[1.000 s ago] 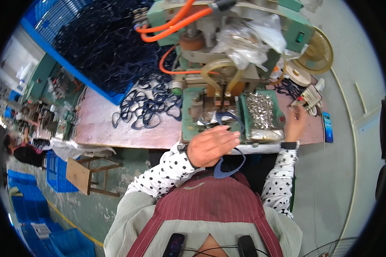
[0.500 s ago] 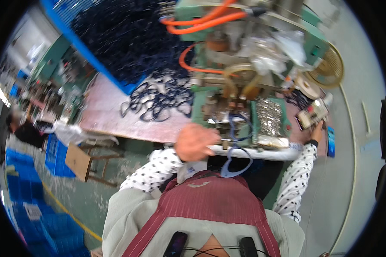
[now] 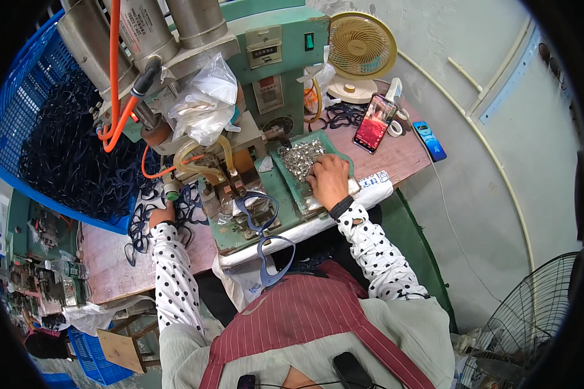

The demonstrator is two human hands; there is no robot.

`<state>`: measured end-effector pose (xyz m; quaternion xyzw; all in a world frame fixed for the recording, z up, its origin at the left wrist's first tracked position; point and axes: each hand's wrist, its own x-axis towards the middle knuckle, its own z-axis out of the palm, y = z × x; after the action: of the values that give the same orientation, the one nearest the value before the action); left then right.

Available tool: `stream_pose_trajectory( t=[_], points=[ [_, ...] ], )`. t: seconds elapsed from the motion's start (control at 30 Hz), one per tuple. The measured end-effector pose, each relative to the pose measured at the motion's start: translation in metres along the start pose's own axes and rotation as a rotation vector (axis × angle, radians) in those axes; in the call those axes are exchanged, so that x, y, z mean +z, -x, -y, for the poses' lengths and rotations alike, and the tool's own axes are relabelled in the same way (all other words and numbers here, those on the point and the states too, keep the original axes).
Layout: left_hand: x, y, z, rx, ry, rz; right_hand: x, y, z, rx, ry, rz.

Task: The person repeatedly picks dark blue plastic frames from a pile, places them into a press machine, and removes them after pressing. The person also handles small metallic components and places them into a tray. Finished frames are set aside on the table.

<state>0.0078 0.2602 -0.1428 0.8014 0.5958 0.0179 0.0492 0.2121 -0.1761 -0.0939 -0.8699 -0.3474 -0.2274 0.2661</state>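
My left hand [image 3: 163, 215] is at the left side of a green press machine [image 3: 266, 26], one finger stretched up against a round green button [image 3: 171, 195]. Its other fingers are mostly hidden. Fingers bent, my right hand [image 3: 331, 179] reaches down into a green tray [image 3: 292, 188] of small shiny metal pieces [image 3: 301, 158]. Its fingertips are partly hidden, so anything pinched there is not visible. Between my hands a blue looped band [image 3: 263, 245] hangs from the machine's working point over the front edge.
A blue crate [image 3: 120, 223] full of dark blue bands stands at the left, with loose bands [image 3: 136, 236] on the table beside it. At the right are a phone [image 3: 375, 123] with a lit screen, a blue box [image 3: 429, 141] and a small fan [image 3: 363, 45]. Orange hoses [image 3: 115, 71] cross the machine.
My right hand has left the phone and moved to the tray of metal pieces. My left hand has gone from before the machine to the green button. The view has turned right.
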Motion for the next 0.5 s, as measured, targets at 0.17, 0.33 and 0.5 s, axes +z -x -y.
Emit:
stream_pose_trajectory(
  t=[0.17,0.33,0.5],
  points=[
    [0.004,-0.015,0.011,0.0,-0.024,0.014,0.003,-0.006,0.003,0.018,-0.163,-0.138],
    [0.001,0.007,0.004,0.078,0.363,-0.062,-0.006,-0.002,0.003,0.041,-0.191,-0.25],
    [-0.009,0.055,0.028,0.475,0.584,-0.633,0.008,-0.003,0.005,0.029,-0.235,-0.195]
  ],
)
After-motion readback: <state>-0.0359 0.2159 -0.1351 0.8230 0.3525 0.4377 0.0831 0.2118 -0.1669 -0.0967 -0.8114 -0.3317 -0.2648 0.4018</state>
